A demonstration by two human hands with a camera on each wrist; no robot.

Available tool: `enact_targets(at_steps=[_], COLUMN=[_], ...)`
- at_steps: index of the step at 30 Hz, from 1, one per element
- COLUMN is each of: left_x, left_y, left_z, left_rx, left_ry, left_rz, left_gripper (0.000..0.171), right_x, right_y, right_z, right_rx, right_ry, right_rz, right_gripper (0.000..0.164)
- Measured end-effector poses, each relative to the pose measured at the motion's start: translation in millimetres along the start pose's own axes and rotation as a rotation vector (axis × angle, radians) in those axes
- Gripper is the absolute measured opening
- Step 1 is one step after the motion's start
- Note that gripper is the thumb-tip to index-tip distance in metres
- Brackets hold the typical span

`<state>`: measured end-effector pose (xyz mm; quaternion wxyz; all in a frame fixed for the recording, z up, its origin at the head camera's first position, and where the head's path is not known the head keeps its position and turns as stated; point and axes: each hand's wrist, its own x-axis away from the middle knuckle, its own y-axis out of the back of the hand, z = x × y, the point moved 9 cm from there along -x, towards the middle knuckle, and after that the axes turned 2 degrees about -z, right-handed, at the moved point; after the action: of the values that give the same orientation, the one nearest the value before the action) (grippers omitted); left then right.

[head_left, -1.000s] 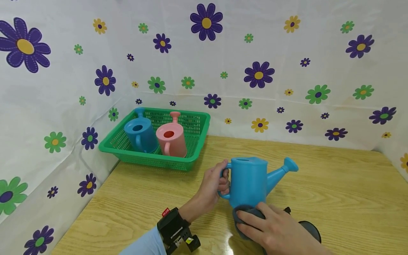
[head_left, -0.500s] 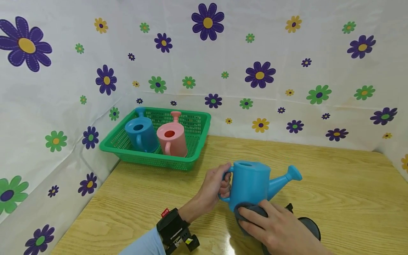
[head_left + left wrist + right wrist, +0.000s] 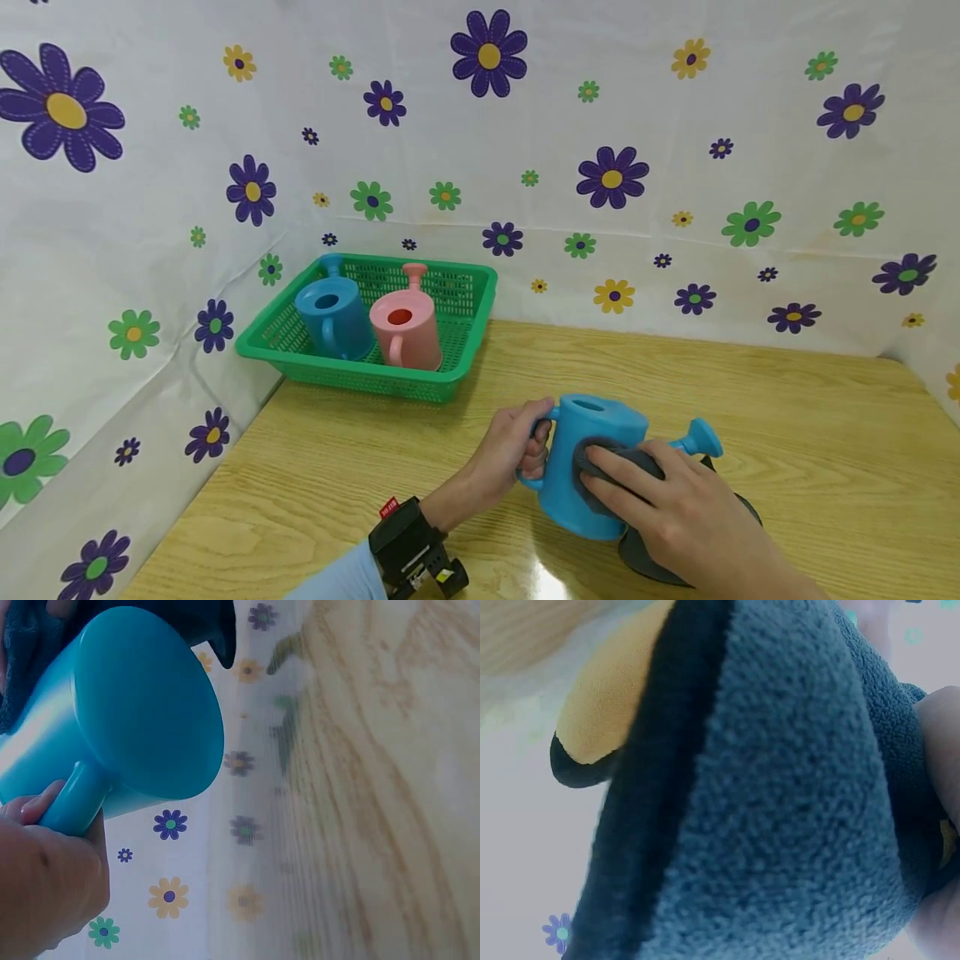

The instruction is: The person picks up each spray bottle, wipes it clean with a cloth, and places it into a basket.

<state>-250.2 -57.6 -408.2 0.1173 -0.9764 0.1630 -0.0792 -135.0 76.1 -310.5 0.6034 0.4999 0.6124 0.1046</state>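
My left hand [image 3: 510, 454] grips the handle of a light blue watering can [image 3: 562, 492] and holds it tilted above the table, spout to the right. In the left wrist view the can's round base [image 3: 150, 705] faces the camera. With my right hand [image 3: 686, 517] I hold a dark grey cloth [image 3: 588, 471] against the can's near side. The cloth's loose part hangs under that hand. Black edging and a yellowish patch show on the cloth [image 3: 780, 787] in the right wrist view, where its fuzzy face fills most of the picture. My right hand covers part of the spout.
A green plastic basket [image 3: 360, 379] stands at the back left of the wooden table [image 3: 337, 467]. Inside it are a blue watering can [image 3: 345, 321] and a pink watering can [image 3: 412, 333]. A white flowered sheet [image 3: 525, 133] rises behind and at the sides.
The watering can has tilted more, its spout sinking, and shifted slightly right and toward me. The cloth in my right hand has moved from the can's lower edge up onto its side.
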Motion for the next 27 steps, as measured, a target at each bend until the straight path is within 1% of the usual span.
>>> enact_targets(at_steps=[8,11,12,15,18,19,20,27], left_x=[-0.2,-0.2,-0.1,0.1,0.5,0.6,0.8,2.1], left_y=[1.0,1.7,1.8,2.0,2.1,2.2,2.3,3.0], left_z=[4.5,5.1,5.1,5.0,4.7,4.7,4.7,5.5], left_rx=[-0.015,-0.016,-0.017,-0.021,-0.023,-0.022,-0.021,-0.016], left_ry=[0.007,0.011,0.01,0.01,0.01,0.01,0.01,0.011], left_rz=[0.014,0.014,0.014,0.015,0.014,0.013,0.012,0.005], left_gripper=[0.049,0.049,0.049,0.049,0.049,0.049,0.049,0.049], right_x=[-1.6,-0.9,-0.6,0.2,-0.1,-0.2,-0.4,1.0], right_y=[6.8,7.8,7.9,8.1,8.4,8.7,9.2,9.4], right_z=[-10.5,-15.0,-16.9,-21.6,-22.7,-22.6,-22.4,-19.3], right_rx=[0.046,0.057,0.056,0.053,0.05,0.053,0.056,0.063], right_ry=[-0.038,-0.059,-0.068,-0.089,-0.097,-0.1,-0.103,-0.102], right_rz=[-0.004,0.019,0.031,0.056,0.059,0.054,0.05,0.033], right_gripper=[0.053,0.051,0.042,0.045,0.048,0.058,0.059,0.057])
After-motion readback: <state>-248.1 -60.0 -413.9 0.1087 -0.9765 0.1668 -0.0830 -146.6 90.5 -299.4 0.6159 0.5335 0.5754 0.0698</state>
